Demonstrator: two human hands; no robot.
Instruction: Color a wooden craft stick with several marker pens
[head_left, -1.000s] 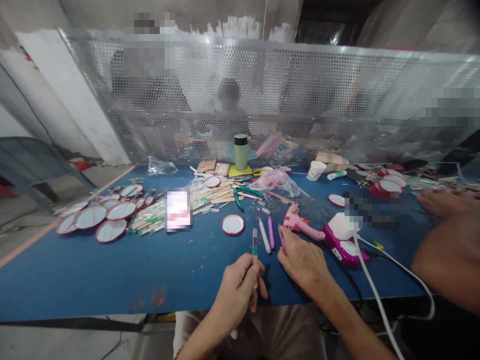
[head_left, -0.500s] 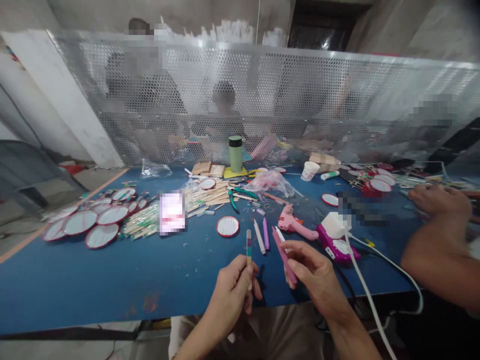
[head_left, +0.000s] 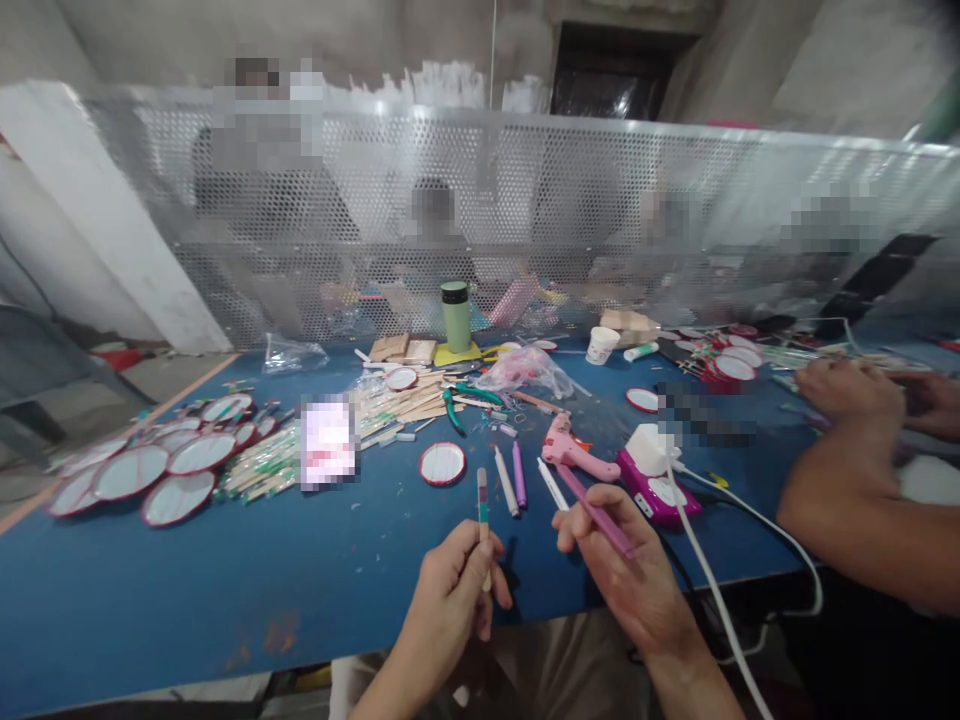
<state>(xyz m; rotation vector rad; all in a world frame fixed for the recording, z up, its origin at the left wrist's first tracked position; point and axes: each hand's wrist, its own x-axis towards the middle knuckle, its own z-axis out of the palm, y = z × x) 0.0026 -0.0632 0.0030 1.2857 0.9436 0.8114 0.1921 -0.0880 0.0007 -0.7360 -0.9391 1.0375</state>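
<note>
Closed around the lower part of a wooden craft stick (head_left: 482,492), my left hand (head_left: 450,585) keeps it upright; purple, teal and green bands colour its upper half. A pink marker (head_left: 600,512) slants through the fingers of my right hand (head_left: 634,575), which is turned palm up. Just beyond my hands, a pale marker (head_left: 506,482), a purple marker (head_left: 520,475) and a white pen (head_left: 553,484) lie on the blue table (head_left: 360,570). A white disc with a red rim (head_left: 442,464) rests to their left. Behind the pen is a pink glue gun (head_left: 577,450).
Red-rimmed discs (head_left: 133,472) and a bundle of sticks (head_left: 262,460) lie at left, near a phone-like bright screen (head_left: 328,442). Teal-handled pliers (head_left: 454,410), a green flask (head_left: 455,318) and a paper cup (head_left: 601,345) stand farther back. A white cable (head_left: 701,550) and a co-worker's arm (head_left: 840,480) are at right.
My right hand has rolled palm up, and the pink marker has swung to a flatter slant, away from the white pen. My left hand still holds the craft stick. The view has shifted slightly right.
</note>
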